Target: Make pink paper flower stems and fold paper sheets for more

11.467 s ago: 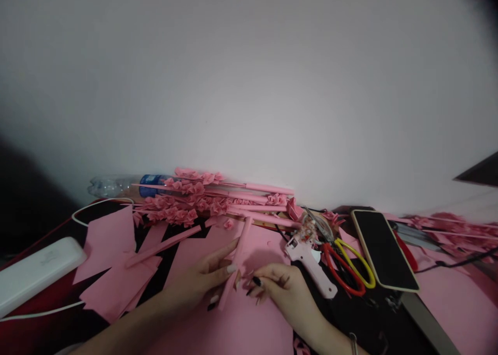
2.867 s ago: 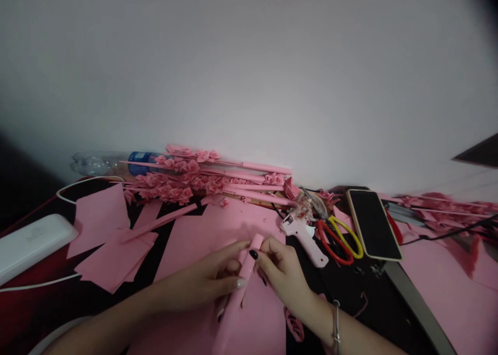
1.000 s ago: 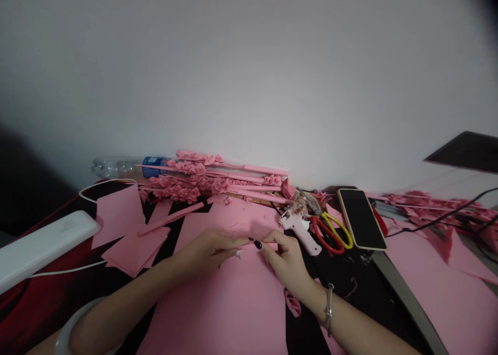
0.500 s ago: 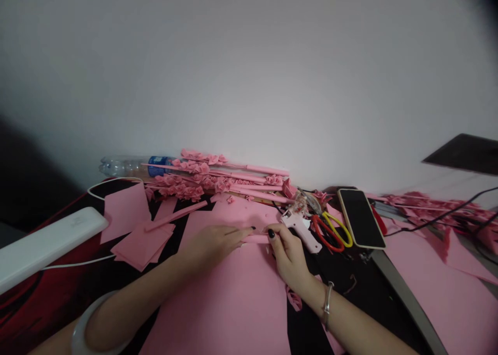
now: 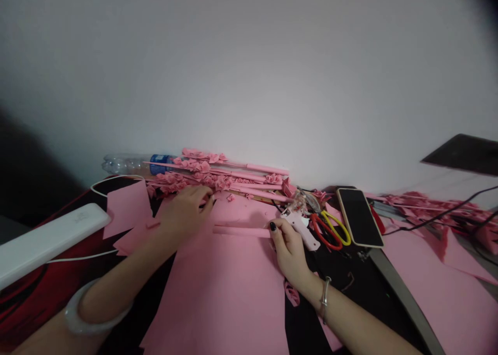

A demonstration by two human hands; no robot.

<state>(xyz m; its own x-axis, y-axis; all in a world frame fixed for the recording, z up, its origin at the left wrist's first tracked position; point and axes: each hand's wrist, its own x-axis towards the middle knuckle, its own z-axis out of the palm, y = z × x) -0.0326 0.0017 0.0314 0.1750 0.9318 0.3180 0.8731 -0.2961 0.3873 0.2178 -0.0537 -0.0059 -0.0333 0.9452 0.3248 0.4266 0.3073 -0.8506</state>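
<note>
My right hand [image 5: 290,249] pinches the right end of a thin rolled pink paper tube [image 5: 241,231], which lies level above a large pink sheet [image 5: 229,298]. My left hand [image 5: 190,207] is blurred, with fingers bent down near the pink paper flowers at the back. It covers most of another pink paper stick, whose left end [image 5: 153,225] shows beside the wrist. Whether its fingers hold anything is hidden. Small pink paper flowers [image 5: 231,197] lie on the far part of the sheet.
Pink flower stems [image 5: 249,176] and a plastic bottle [image 5: 128,164] line the wall. Right of my hand are a glue gun [image 5: 305,231], red- and yellow-handled tools [image 5: 326,231] and a phone [image 5: 361,217]. A white bar-shaped device [image 5: 50,241] and square papers [image 5: 128,210] are left.
My left hand has left the paper tube and moved up and left, over the loose paper stick. My right hand keeps the tube, now showing more of its length.
</note>
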